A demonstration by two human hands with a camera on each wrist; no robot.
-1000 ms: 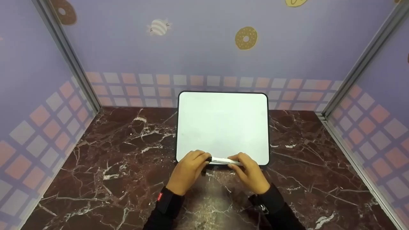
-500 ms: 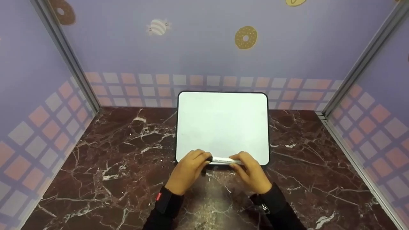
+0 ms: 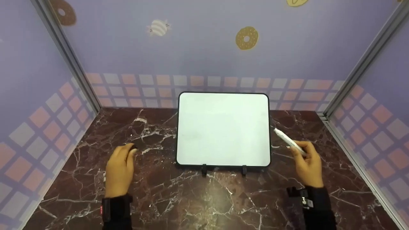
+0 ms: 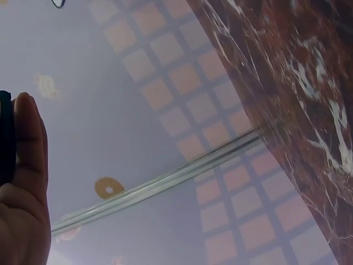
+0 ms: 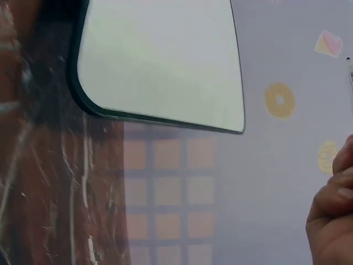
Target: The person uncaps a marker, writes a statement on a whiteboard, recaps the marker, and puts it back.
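head view overhead; wrist views low, near whiteboard (image 3: 223, 129)

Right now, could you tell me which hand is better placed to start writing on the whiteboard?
Probably the right hand: it grips the uncapped marker just beside the whiteboard, tip pointing toward it. The left hand holds only the black cap, farther out on the table.

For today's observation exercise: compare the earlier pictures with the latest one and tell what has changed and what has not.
The hands parted from the board's lower edge. The right hand carried the white marker off to the right of the whiteboard; the left hand moved left, gripping the black cap. The whiteboard stayed upright and blank on the marble table.
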